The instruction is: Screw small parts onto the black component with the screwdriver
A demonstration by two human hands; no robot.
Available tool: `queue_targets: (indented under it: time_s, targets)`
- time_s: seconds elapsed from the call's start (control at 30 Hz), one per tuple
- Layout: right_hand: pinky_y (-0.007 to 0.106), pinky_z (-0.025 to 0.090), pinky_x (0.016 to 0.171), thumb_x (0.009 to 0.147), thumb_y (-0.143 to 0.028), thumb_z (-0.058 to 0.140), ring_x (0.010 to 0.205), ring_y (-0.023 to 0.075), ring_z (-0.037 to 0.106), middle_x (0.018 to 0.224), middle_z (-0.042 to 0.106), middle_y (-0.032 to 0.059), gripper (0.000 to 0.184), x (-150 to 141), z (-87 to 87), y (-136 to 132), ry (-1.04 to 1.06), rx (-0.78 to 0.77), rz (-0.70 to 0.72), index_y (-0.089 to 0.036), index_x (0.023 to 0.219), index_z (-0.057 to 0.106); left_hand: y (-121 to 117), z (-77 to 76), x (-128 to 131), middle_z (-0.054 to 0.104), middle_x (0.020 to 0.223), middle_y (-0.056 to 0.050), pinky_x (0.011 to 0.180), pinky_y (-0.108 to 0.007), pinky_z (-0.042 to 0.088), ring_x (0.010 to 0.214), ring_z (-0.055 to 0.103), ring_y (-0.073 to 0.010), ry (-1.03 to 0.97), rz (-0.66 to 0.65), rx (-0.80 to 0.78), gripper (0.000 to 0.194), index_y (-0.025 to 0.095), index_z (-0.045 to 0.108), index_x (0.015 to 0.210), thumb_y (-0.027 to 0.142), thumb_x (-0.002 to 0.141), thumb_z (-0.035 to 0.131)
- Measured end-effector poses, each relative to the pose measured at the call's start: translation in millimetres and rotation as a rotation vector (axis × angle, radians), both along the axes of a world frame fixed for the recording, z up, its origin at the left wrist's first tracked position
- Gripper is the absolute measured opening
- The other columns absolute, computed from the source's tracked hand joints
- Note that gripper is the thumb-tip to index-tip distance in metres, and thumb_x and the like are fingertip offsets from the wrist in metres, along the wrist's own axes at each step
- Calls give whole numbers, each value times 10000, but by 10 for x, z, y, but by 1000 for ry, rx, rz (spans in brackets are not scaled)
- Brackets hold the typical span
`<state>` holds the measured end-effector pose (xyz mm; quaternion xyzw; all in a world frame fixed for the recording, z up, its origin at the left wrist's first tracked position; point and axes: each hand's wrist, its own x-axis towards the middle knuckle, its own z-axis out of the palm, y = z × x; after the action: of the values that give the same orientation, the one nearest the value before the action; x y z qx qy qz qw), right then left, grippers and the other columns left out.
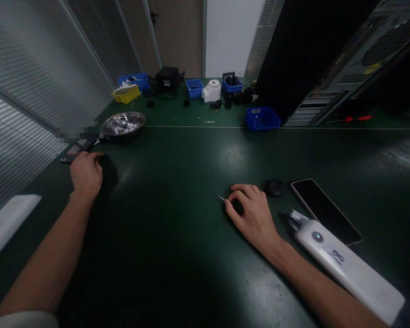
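Observation:
My left hand is closed at the left of the table, fingertips together at a small dark item too blurred to name. Just beyond it lies a flat dark case or device, partly covered by the hand. A thin, light, pin-like piece sticks out from the pinched thumb and forefinger of my right hand, which rests low over the table. Right beside this hand are a round black object and a black-screened phone.
A white power bank marked 18 lies along my right forearm, a cable at its end. Another white block is at the left edge. Behind stand a metal bowl, a blue bin, a yellow bin and a white housing.

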<state>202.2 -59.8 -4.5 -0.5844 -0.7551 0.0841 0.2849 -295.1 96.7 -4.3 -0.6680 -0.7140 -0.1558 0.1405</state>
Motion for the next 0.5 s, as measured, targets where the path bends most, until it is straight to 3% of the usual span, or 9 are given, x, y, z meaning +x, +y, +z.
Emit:
queue_targets:
  time_s: [0.1,0.33,0.5]
  targets:
    - [436,404,906,968,-295,595,1126,270,560,1163,650,64,113,4,-1,-1,-1,-1,1,-224,892,640,29,-14,-46,642,1095,-109,985,-332,405,990,538,-215,-24,17,33,357,63,706,1155,138,909,458]
    - [432,403,902,966,-297,604,1123,266,559,1167,648,57,104,-1,-8,0,-9,-9,0,-227,897,640,101,-34,-93,659,913,-72,912,-325,421,886,545,-212,-101,138,73,407,74,740,1067,407,890,589]
    - [428,404,896,968,-295,601,1119,266,559,1165,650,59,103,0,7,-8,-8,-7,-3,-228,901,643,130,-51,-153,681,884,-67,904,-333,423,819,571,-207,-159,187,54,417,82,752,1081,406,885,575]
